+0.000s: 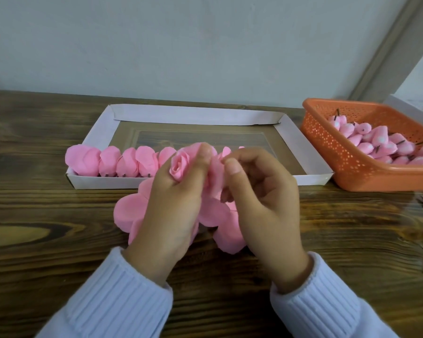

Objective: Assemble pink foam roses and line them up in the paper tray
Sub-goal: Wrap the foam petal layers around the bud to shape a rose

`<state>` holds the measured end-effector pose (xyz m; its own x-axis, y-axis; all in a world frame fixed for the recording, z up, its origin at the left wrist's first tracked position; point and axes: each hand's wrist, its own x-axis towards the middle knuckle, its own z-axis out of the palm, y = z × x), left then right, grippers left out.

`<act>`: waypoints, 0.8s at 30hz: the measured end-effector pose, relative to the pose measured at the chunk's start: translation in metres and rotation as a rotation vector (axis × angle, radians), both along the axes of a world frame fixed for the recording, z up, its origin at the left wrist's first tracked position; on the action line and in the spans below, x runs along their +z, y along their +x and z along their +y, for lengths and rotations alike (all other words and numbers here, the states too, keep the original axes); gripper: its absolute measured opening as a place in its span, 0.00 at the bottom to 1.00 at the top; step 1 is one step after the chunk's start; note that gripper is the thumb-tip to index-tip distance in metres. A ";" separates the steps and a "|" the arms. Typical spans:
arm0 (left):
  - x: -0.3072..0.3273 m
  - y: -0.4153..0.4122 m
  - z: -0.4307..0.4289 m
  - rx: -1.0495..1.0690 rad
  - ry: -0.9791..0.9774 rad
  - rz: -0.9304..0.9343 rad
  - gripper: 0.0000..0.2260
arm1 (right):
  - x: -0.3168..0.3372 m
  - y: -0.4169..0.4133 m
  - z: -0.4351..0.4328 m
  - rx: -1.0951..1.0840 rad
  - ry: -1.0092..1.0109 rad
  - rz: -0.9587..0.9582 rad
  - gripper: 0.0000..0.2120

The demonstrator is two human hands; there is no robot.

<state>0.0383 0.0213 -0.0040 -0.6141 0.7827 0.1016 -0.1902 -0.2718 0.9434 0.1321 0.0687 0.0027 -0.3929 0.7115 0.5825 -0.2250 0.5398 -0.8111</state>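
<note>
Both hands meet just in front of the paper tray (195, 114). The left hand (174, 203) grips a half-built rose (179, 167), and the right hand (261, 198) pinches a petal (216, 174) against its side. Loose petals (130, 213) lie on the bench (47, 228) beneath, and finished roses (112, 161) line the tray's near wall.

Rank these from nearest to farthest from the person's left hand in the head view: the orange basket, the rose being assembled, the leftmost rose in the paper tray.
1. The rose being assembled: gripped in the left hand, its petal pinched by the right hand.
2. The leftmost rose: at the paper tray's left end.
3. The orange basket: far right, beyond the right hand.
</note>
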 end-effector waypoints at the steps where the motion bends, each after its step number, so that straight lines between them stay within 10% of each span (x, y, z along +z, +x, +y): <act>1: 0.002 0.000 0.000 -0.016 0.017 -0.081 0.20 | -0.001 0.000 0.001 -0.002 -0.025 0.018 0.05; 9: 0.006 -0.003 0.005 -0.141 0.128 -0.378 0.37 | -0.011 -0.006 0.008 0.174 -0.233 -0.148 0.15; 15: 0.001 -0.004 0.002 -0.327 0.238 -0.325 0.11 | -0.017 -0.008 0.004 -0.054 0.050 -0.231 0.18; 24: -0.003 -0.003 0.001 -0.390 0.220 -0.249 0.13 | -0.014 -0.007 0.006 -0.162 0.131 -0.183 0.11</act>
<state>0.0354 0.0225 -0.0074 -0.3069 0.9350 0.1780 -0.5287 -0.3229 0.7850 0.1252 0.0746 -0.0112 -0.3877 0.6966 0.6037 0.0165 0.6600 -0.7511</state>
